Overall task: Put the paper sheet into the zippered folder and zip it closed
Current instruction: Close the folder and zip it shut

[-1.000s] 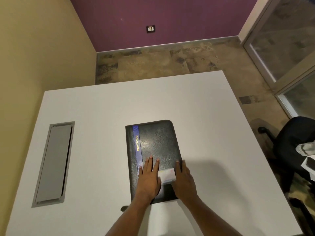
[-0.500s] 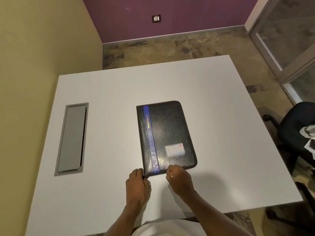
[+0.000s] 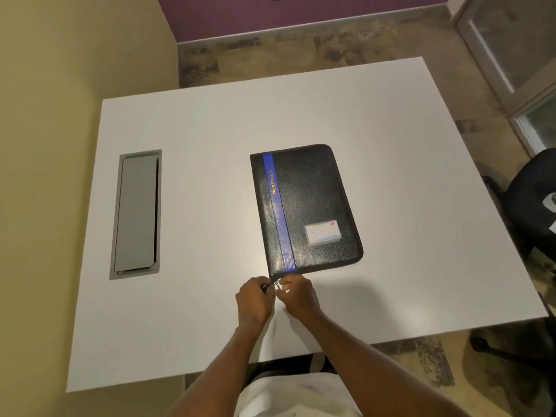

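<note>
A big white rectangular table [image 3: 210, 145] fills most of the view. Well off to the left of the hands, a grey metal cable hatch [image 3: 136, 214] is set into it. Far off to the right, a black office chair [image 3: 532, 203] is parked by the table edge. Just ahead of the hands, the black textured zippered folder with a blue stripe [image 3: 307, 210] is laid flat and closed, a small clear card pocket [image 3: 322, 233] seen on its cover. At its near left corner, the silver zipper pull [image 3: 277, 285] is pinched between the curled left hand [image 3: 255, 302] and right hand [image 3: 299, 296]. Nothing's blocking the folder. The paper sheet can't be seen.
</note>
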Tool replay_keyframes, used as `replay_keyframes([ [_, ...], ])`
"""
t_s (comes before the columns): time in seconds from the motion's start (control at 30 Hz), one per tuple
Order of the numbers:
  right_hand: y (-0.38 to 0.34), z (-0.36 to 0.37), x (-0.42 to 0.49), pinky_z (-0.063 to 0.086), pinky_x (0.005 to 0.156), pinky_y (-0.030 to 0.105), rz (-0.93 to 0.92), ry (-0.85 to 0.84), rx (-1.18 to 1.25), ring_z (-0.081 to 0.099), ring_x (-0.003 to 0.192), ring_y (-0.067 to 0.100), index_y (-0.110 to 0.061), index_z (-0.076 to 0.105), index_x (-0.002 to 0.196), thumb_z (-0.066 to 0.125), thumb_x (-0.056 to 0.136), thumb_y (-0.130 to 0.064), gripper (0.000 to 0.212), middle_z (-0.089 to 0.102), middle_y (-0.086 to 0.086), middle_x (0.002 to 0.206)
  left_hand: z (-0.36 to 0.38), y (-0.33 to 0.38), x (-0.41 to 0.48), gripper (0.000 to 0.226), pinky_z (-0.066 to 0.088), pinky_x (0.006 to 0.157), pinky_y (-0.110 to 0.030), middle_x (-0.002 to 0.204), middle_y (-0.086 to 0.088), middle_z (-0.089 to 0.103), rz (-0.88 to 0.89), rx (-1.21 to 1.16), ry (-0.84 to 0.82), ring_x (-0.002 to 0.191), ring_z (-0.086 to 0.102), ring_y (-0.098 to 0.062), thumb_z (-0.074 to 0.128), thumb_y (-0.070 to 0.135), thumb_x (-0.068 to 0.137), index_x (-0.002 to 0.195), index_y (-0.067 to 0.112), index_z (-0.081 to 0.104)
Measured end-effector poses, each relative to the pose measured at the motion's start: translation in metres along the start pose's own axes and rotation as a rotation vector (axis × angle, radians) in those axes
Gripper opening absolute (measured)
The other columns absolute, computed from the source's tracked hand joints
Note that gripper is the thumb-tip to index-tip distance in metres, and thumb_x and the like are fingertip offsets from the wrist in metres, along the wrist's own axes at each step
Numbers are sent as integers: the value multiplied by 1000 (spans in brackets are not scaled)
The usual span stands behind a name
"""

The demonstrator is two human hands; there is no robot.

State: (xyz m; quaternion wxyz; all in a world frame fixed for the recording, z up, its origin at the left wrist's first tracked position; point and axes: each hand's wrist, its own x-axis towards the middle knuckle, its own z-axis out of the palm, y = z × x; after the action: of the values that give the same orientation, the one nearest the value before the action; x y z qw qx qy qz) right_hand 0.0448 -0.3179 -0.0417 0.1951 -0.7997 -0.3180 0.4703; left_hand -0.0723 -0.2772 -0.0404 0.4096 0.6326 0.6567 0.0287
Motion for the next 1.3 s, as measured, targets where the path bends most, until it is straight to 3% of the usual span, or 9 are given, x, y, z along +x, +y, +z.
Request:
replay_keyframes([
  [0.17, 1, 12, -5, 54, 74, 37, 47, 36, -64, 70, 87, 30, -10, 74, 81, 64, 88, -16, 14, 76, 8, 88, -3, -2, -1, 10, 54, 79, -39, 81, -4, 77, 18, -62, -51, 82, 69, -29, 72, 18, 90, 84, 12, 78],
  [0.37, 3, 15, -6, 50, 82, 34, 70, 201, -246, 68, 102, 29, -17, 72, 97, 58, 95, -32, 21, 72, 2, 105, -14, 2, 1, 18, 51, 75, -37, 73, -3, 73, 93, 199, -32, 76, 65, -31, 65, 28, 89, 78, 16, 74],
  [0.53, 13, 12, -3, 51, 79, 37, 175, 348, -199, 69, 98, 33, -15, 68, 98, 56, 97, -31, 20, 69, 6, 104, -17, 7, 2, 19, 51, 85, -40, 83, 0, 77, 147, 341, -45, 85, 68, -28, 60, 28, 90, 83, 22, 77],
  [0.63, 27, -4, 2, 50, 75, 36, 252, 458, -120, 71, 92, 35, -16, 67, 92, 60, 96, -31, 17, 68, 7, 100, -20, 4, 3, 20, 50, 91, -40, 89, 3, 79, 146, 340, -55, 91, 69, -25, 62, 27, 92, 93, 24, 81],
  [0.8, 62, -42, 11, 38, 69, 32, 272, 536, -132, 68, 86, 35, -16, 66, 90, 61, 98, -32, 18, 64, 5, 101, -24, 1, 7, 18, 51, 87, -39, 84, 2, 78, 173, 379, -64, 87, 70, -25, 63, 26, 90, 87, 21, 79],
  [1.0, 89, -91, 24, 37, 70, 32, 293, 603, -131, 67, 86, 34, -16, 67, 91, 62, 98, -28, 15, 63, 5, 102, -25, 2, 13, 16, 50, 90, -38, 86, 0, 78, 191, 442, -92, 90, 71, -25, 63, 24, 89, 86, 20, 78],
  [1.1, 96, -111, 27, 41, 69, 32, 243, 591, -94, 67, 83, 33, -17, 69, 89, 65, 96, -24, 10, 64, 3, 97, -21, 13, 8, 20, 43, 99, -38, 112, 7, 73, 207, 488, -39, 108, 65, -22, 67, 23, 88, 105, 28, 76],
  [1.2, 102, -121, 28, 48, 70, 33, 164, 535, -77, 67, 82, 28, -20, 69, 88, 66, 95, -21, 8, 64, 0, 96, -3, 46, 3, 49, 36, 110, -42, 141, -1, 53, 381, 515, 27, 128, 52, -26, 73, 21, 79, 127, 23, 62],
  [1.3, 107, -126, 28, 49, 69, 32, 120, 482, -59, 67, 80, 22, -24, 69, 88, 64, 96, -23, 10, 64, -5, 96, 29, 94, 9, 75, 26, 121, -47, 164, -9, 32, 595, 603, -37, 152, 31, -30, 66, 14, 78, 149, 18, 45],
])
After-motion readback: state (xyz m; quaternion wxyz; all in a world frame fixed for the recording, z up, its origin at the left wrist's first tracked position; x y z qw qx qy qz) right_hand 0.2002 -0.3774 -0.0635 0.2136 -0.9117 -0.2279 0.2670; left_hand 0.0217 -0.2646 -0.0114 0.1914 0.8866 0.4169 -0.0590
